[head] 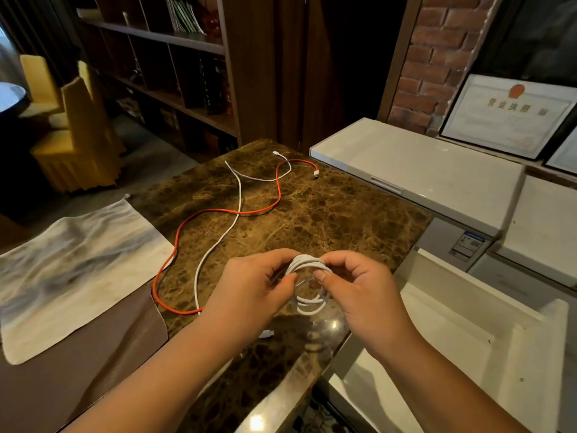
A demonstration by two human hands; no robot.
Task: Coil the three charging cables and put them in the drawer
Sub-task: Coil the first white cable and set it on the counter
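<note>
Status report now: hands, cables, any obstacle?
Both hands grip coiled white cable. Red cable, second white cable loose on marble top. Nothing blocking.

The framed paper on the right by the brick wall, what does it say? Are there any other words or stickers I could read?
Framed certificate: four large gold characters, apparently "营业执照"; the small print below is too blurred to read.
Blue and white sticker on the white cabinet: too small to read.
Book spines on the shelf: too dark and blurred to read.
Cables and both hands: no writing visible.
</note>
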